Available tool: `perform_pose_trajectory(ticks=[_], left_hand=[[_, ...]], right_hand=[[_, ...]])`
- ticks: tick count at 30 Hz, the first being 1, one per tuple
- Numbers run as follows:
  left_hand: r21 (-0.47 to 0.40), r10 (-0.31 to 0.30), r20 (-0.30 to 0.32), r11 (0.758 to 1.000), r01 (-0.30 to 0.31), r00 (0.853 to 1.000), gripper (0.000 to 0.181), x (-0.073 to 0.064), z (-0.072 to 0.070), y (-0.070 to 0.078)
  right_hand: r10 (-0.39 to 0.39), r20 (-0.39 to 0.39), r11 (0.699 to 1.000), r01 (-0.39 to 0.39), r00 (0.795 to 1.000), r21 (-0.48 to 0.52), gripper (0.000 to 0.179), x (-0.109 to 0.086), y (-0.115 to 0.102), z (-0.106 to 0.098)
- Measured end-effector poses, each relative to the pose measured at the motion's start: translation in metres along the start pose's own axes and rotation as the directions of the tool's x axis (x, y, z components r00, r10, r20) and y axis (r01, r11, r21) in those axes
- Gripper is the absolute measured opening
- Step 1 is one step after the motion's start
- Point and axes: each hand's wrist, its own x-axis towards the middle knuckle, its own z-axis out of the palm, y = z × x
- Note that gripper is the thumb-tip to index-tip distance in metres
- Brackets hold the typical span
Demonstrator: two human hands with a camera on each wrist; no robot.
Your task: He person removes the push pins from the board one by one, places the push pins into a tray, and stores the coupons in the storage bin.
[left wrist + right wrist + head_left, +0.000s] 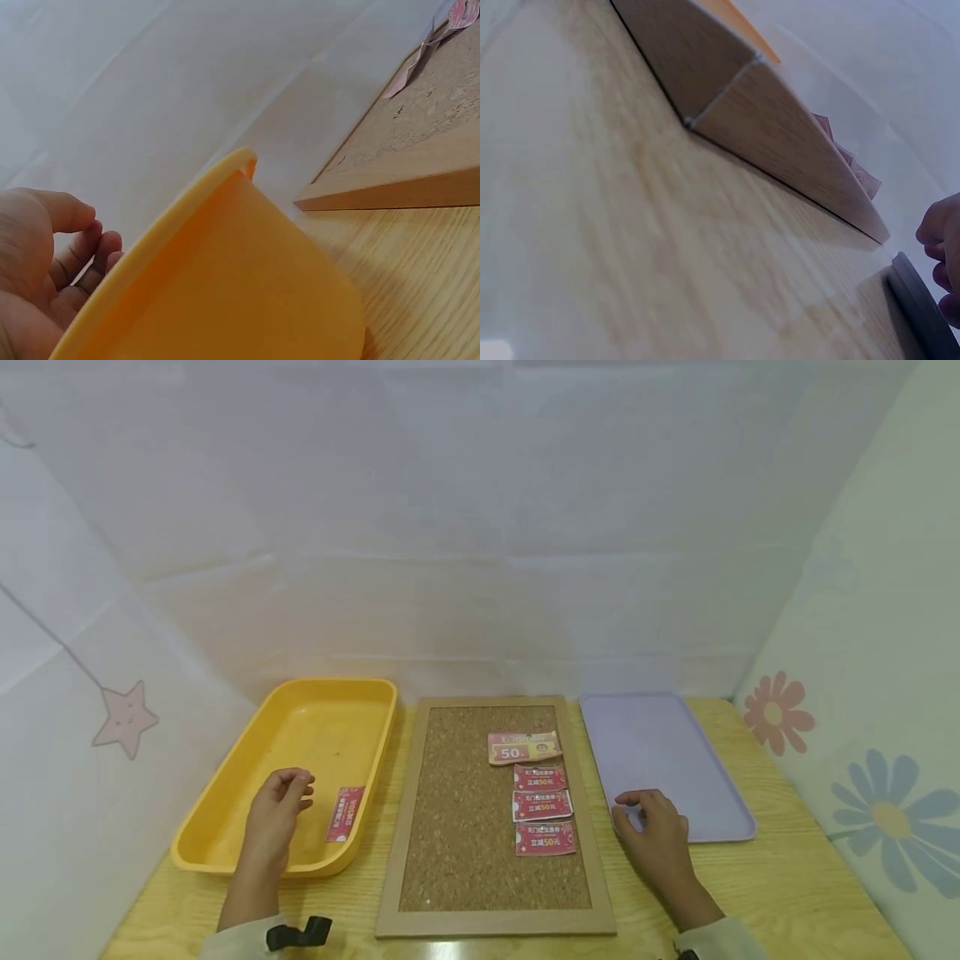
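Observation:
My left hand (276,818) hovers over the near part of a yellow tray (300,714), fingers loosely bent, nothing between them. In the left wrist view the tray's rim covers part of that hand. Just right of its fingers, a pink coupon (345,814) lies against the tray's right side. My right hand (658,839) is at the near left corner of a lilac tray (645,735), fingers relaxed and a gap between thumb and forefinger. Between the trays, a wood-framed cork board (457,810) bears a larger coupon (525,747) above several small pink coupons (543,839) in a column on its right.
The board's wooden frame stands up from the wood-grain table (787,877). White sheeting (480,527) closes off the back. Side walls with a pink star (126,718) and flower prints (888,818) flank the table. A black strap (300,933) is at the left cuff.

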Motion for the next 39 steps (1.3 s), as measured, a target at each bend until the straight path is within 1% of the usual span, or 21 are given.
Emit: perform_pose_trajectory(ticks=[2, 5, 7, 10, 12, 14, 17, 19, 24, 26, 28, 30, 33, 35, 36, 39], left_hand=[[-0.007, 0.016, -0.021, 1.000, -0.016, 1.000, 0.043, -0.002, 0.000, 0.001], [-0.036, 0.042, -0.046, 0.998, -0.044, 0.998, 0.040, -0.005, 0.002, 0.007], [-0.058, 0.061, -0.050, 0.996, -0.064, 0.997, 0.038, -0.008, 0.005, 0.014], [-0.082, 0.102, -0.037, 0.991, -0.105, 0.994, 0.036, -0.014, 0.012, 0.025], [-0.079, 0.134, -0.016, 0.988, -0.135, 0.991, 0.036, -0.019, 0.017, 0.032], [-0.071, 0.164, 0.014, 0.984, -0.163, 0.986, 0.037, -0.024, 0.024, 0.037], [-0.056, 0.194, 0.071, 0.980, -0.190, 0.979, 0.039, -0.029, 0.035, 0.044], [-0.056, 0.201, 0.121, 0.979, -0.196, 0.972, 0.039, -0.032, 0.044, 0.048], [-0.053, 0.230, 0.239, 0.973, -0.223, 0.943, 0.038, -0.036, 0.070, 0.058], [-0.040, 0.240, 0.273, 0.970, -0.239, 0.932, 0.037, -0.037, 0.081, 0.060], [-0.022, 0.235, 0.301, 0.971, -0.240, 0.924, 0.036, -0.039, 0.090, 0.062], [0.010, 0.221, 0.322, 0.971, -0.237, 0.921, 0.032, -0.041, 0.098, 0.062], [0.042, 0.211, 0.366, 0.969, -0.243, 0.906, 0.027, -0.045, 0.112, 0.062], [0.052, 0.221, 0.398, 0.964, -0.262, 0.890, 0.026, -0.047, 0.121, 0.062], [0.058, 0.219, 0.418, 0.962, -0.267, 0.882, 0.026, -0.050, 0.125, 0.067], [0.069, 0.227, 0.460, 0.955, -0.289, 0.859, 0.026, -0.052, 0.140, 0.071]], right_hand=[[-0.011, -0.006, 1.000, 0.011, 1.000, 0.015, 0.010, 0.000, 0.000, 0.001], [-0.035, -0.016, 0.998, 0.036, 0.999, 0.060, 0.010, -0.001, -0.003, 0.002], [-0.063, -0.023, 0.993, 0.065, 0.998, 0.098, 0.010, -0.001, -0.005, 0.002], [-0.123, -0.023, 0.978, 0.125, 0.992, 0.167, 0.010, -0.001, -0.011, 0.002], [-0.162, -0.012, 0.965, 0.161, 0.987, 0.206, 0.010, -0.003, -0.016, 0.002], [-0.185, 0.009, 0.955, 0.178, 0.983, 0.239, 0.010, -0.005, -0.020, 0.002], [-0.198, 0.039, 0.945, 0.180, 0.979, 0.273, 0.011, -0.008, -0.025, 0.003], [-0.197, 0.051, 0.940, 0.174, 0.979, 0.292, 0.011, -0.010, -0.026, 0.005], [-0.231, 0.074, 0.924, 0.195, 0.970, 0.329, 0.012, -0.012, -0.030, 0.007], [-0.249, 0.085, 0.917, 0.206, 0.965, 0.342, 0.012, -0.012, -0.033, 0.007], [-0.263, 0.098, 0.910, 0.213, 0.960, 0.355, 0.014, -0.011, -0.037, 0.008], [-0.268, 0.114, 0.907, 0.211, 0.957, 0.365, 0.015, -0.011, -0.041, 0.009], [-0.266, 0.139, 0.905, 0.198, 0.954, 0.376, 0.017, -0.011, -0.047, 0.011], [-0.256, 0.142, 0.906, 0.186, 0.956, 0.380, 0.018, -0.010, -0.050, 0.013], [-0.250, 0.147, 0.907, 0.179, 0.957, 0.380, 0.019, -0.010, -0.052, 0.014], [-0.227, 0.161, 0.914, 0.153, 0.960, 0.375, 0.020, -0.008, -0.056, 0.018]])
